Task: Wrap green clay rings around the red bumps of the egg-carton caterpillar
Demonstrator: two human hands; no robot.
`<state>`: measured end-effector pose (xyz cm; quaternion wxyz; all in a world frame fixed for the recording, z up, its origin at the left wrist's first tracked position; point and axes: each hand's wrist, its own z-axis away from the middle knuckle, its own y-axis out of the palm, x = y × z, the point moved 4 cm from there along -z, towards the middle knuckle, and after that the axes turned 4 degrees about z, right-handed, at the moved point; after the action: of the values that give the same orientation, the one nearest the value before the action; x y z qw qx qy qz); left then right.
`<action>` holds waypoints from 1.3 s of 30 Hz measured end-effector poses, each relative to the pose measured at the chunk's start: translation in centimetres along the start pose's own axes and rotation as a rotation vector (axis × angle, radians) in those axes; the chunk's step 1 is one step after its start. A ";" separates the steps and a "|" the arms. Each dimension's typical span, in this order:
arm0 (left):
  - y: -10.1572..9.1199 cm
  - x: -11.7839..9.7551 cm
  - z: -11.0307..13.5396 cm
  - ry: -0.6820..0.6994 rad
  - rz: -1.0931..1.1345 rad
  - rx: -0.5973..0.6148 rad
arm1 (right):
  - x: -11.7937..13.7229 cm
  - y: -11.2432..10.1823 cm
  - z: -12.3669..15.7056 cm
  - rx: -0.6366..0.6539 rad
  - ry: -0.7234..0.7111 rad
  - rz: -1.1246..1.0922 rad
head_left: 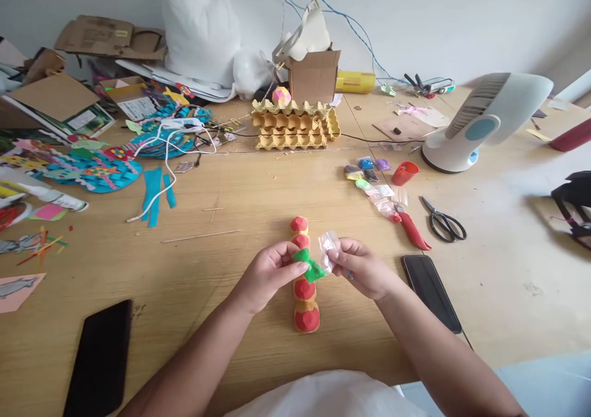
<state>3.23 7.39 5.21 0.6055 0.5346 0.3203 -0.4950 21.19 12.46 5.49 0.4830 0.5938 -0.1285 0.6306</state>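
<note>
your left hand (276,270) is drawn into a pinch, thumb pressed against the fingers on the soft-looking green piece (314,271), likely gripped this lightly so it isn't squashed. your right hand (361,266) is nearly closed too, holding the clear plastic bag (327,247) by its side nearest that palm, perhaps to steady the film opposite the other grip. the bag and the green piece are right beside each other; you cannot tell from here whether they're joined.

the segmented strip (306,319) with red-topped bumps lies on the surface (221,355) below both hands, running away from you. the green piece and your fingers cover its middle, and being centred probably puts it in easy reach of either side.

the small packets (365,163) and the red cup (405,173) sit ahead to the right, seemingly handy yet out of your elbows' way. the scissors (436,214) lie near the red-handled tool (414,231), with their handles toward you, which should suit a quick pickup.
</note>
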 end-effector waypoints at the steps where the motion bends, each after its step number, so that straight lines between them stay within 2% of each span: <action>1: -0.1 0.2 -0.1 0.005 0.014 -0.005 | -0.2 -0.1 -0.1 -0.036 -0.031 -0.002; 7: -0.1 1.8 -0.5 0.004 0.017 0.012 | -2.1 -0.4 -0.8 -0.128 -0.136 0.018; 14: -0.7 1.8 -0.7 0.046 0.005 -0.032 | -2.3 -1.3 -0.5 -0.087 -0.162 0.056; 18: -1.2 2.0 -0.8 0.069 -0.064 -0.071 | -2.1 -1.1 -0.4 -0.045 -0.181 0.113; 21: -1.5 1.5 -0.5 0.189 -0.261 -0.217 | -2.1 -0.9 -0.3 -0.096 -0.247 0.134; 24: -1.0 0.4 0.5 0.417 -0.470 -0.359 | -2.0 -0.5 0.2 -0.153 -0.329 0.159; 27: 0.7 0.0 1.4 0.579 -0.594 -0.244 | -1.9 0.3 0.9 -0.212 -0.425 0.263; 30: 1.8 -0.2 1.9 0.650 -0.656 -0.160 | -2.0 1.1 1.5 -0.245 -0.457 0.350; 32: 2.0 -0.4 2.1 0.704 -0.724 -0.156 | -2.3 1.4 1.5 -0.220 -0.400 0.288; 36: 2.1 -1.1 2.3 0.857 -0.893 -0.192 | -3.0 1.5 1.1 -0.119 -0.192 0.117; 39: 2.0 -1.3 2.3 0.907 -0.955 -0.207 | -2.7 1.3 1.2 -0.097 -0.182 0.175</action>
<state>4.40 5.38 7.61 0.1731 0.4285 0.7907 -0.4016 20.50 9.72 4.01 0.4406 0.6109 -0.2536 0.6069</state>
